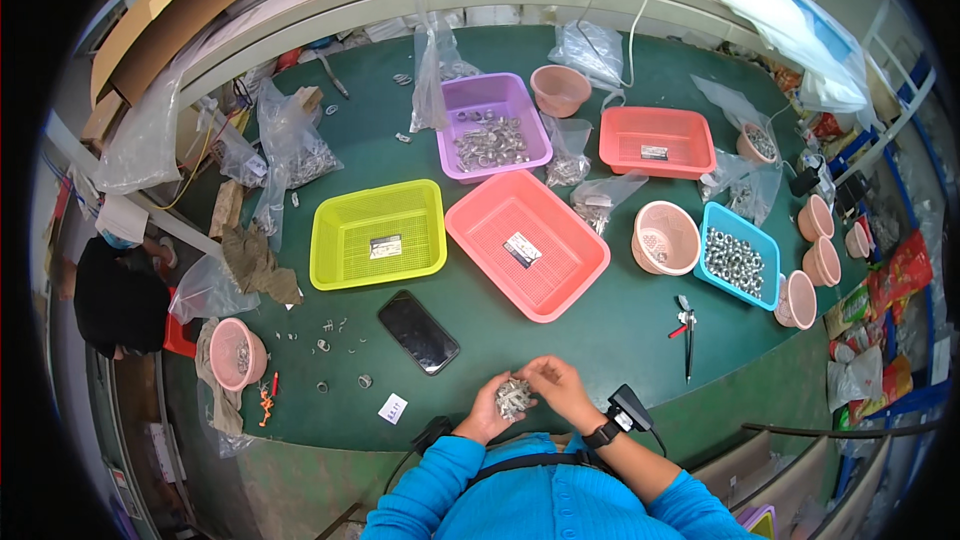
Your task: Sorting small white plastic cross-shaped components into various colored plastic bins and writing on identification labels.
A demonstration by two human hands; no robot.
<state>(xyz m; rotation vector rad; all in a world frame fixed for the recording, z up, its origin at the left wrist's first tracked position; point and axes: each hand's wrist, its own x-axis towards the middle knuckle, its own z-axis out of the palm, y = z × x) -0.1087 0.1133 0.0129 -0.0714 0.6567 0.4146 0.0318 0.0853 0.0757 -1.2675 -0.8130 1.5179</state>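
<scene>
At the table's near edge, my left hand [485,414] is cupped around a heap of small silvery metal parts [514,398]. My right hand [562,386] bends over that heap from the right, fingertips together at its top edge. What those fingertips pinch, if anything, is too small to make out. Up and to the left of my hands lies a black smartphone [418,332]. A small white paper slip [392,409] and a few loose metal rings [365,380] rest left of my left hand. Beyond my hands sits a coral plastic basket [575,285].
A yellow-green basket [330,258] stands left of the coral one. Metal rings fill a purple basket [462,92] and a blue basket [737,290]. Pliers [689,345] lie on the right, near a pink bowl [666,240]. Another pink bowl [236,362] stands far left.
</scene>
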